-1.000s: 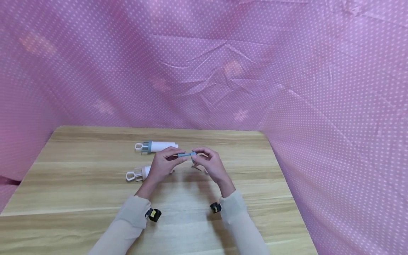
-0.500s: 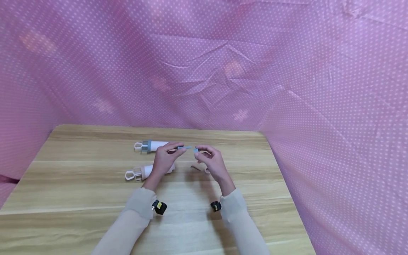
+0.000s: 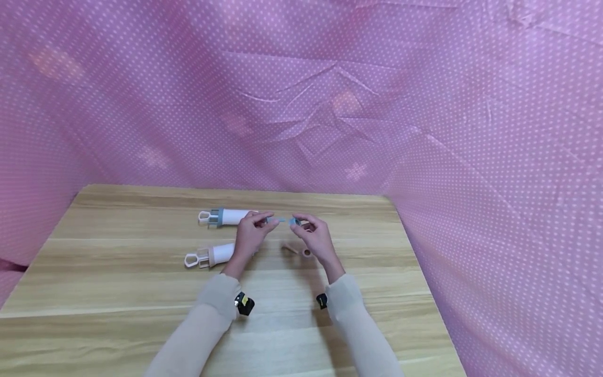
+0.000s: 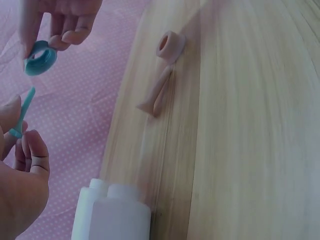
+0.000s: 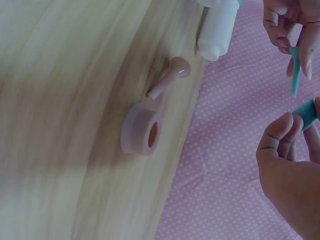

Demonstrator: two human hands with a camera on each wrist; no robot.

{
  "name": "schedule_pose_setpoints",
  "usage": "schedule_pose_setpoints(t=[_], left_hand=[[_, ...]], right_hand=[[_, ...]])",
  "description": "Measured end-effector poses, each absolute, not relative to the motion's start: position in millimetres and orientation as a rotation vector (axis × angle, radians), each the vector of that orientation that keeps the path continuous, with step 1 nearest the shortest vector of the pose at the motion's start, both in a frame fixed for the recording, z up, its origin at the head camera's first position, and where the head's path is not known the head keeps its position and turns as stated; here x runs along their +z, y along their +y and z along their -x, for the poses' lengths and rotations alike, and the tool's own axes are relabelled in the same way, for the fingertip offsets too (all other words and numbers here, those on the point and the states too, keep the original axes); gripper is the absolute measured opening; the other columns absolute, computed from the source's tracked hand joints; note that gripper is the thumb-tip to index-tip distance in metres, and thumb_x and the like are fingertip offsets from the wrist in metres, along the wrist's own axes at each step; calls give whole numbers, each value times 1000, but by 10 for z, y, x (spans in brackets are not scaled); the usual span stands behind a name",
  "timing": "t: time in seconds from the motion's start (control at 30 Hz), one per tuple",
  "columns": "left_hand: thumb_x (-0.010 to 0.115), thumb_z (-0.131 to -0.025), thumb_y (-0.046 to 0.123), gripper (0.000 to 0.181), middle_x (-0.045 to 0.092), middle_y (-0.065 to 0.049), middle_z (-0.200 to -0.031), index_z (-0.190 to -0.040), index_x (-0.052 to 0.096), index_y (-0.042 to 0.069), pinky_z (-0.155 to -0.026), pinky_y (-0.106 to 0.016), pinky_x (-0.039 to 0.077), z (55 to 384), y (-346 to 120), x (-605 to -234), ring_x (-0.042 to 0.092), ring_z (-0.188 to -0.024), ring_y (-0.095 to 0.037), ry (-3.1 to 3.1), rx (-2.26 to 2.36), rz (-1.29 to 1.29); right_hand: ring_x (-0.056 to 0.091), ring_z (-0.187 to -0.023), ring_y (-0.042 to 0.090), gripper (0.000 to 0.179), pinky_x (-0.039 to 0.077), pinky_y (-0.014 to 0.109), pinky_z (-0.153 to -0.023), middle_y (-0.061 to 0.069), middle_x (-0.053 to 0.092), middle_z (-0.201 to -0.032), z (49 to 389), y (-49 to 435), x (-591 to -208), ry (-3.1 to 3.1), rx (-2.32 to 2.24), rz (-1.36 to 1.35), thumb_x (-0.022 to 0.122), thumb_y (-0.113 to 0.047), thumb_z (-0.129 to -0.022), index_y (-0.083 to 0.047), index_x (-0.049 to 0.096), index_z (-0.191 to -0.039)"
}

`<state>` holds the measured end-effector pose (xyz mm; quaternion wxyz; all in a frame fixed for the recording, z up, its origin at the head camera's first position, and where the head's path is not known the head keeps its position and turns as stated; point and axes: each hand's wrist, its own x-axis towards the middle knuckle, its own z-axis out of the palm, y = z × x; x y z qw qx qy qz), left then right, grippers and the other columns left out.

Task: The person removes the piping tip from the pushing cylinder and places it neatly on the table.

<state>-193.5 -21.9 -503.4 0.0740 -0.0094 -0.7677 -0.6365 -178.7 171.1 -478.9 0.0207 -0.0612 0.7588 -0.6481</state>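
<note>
At centre frame above the counter (image 3: 118, 293), a teal nozzle (image 4: 23, 114) is pinched in the left hand (image 3: 250, 236) and a teal ring (image 4: 40, 58) in the right hand (image 3: 316, 238), apart; threading the tip through the ring seems called for next.

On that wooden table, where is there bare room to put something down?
The wooden table shows bare board along the near edge beside both sleeves, and on its far right. It is crowded mid-table: the white-and-blue tube, white-and-pink tube, pink ring and pink nozzle lie around the hands.
</note>
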Motion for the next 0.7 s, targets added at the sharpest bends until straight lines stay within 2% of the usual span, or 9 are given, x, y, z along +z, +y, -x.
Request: schedule_pose_setpoints(t=[0.13, 0.27, 0.43, 0.57, 0.7], left_hand=[[83, -87, 15, 38, 60, -11, -97, -119, 72, -3, -79, -23, 51, 1969, -165, -5045, 58, -88, -19, -2279, -1957, 7], [83, -86, 12, 41, 62, -11, -96, -122, 69, -1, -74, -21, 50, 2001, -133, -5045, 60, -87, -20, -2252, -1984, -45], [84, -83, 9, 36, 65, -14, -95, -115, 70, -2, -70, -19, 50, 2043, -111, -5075, 61, -84, -20, -2211, -1988, -95], [84, -82, 6, 29, 68, -16, -95, -105, 70, -6, -71, -18, 50, 2086, -69, -5119, 61, -81, -17, -2187, -1971, -100], [85, -80, 5, 26, 70, -16, -94, -100, 71, -5, -69, -16, 50, 2133, -15, -5140, 61, -77, -13, -2166, -1938, -135]], right_hand=[[57, -83, 16, 36, 46, 20, -62, 22, 64, -115, 1832, 1702, -4818, 2357, -2031, 178, 74, -10, -93, -1, 67, -128], [58, -90, 22, 37, 50, 21, -72, 27, 61, -122, 1885, 1701, -4829, 2416, -2013, 197, 74, -8, -93, 3, 66, -127], [59, -87, 19, 36, 53, 22, -75, 19, 66, -111, 1949, 1721, -4854, 2550, -1953, 193, 76, -8, -91, 2, 67, -124], [59, -82, 14, 34, 52, 21, -71, 12, 67, -99, 1998, 1749, -4889, 2603, -1945, 158, 78, -9, -89, 3, 68, -119], [58, -80, 13, 32, 51, 21, -66, 9, 66, -96, 2050, 1790, -4946, 2613, -1931, 123, 79, -11, -88, 0, 69, -116]])
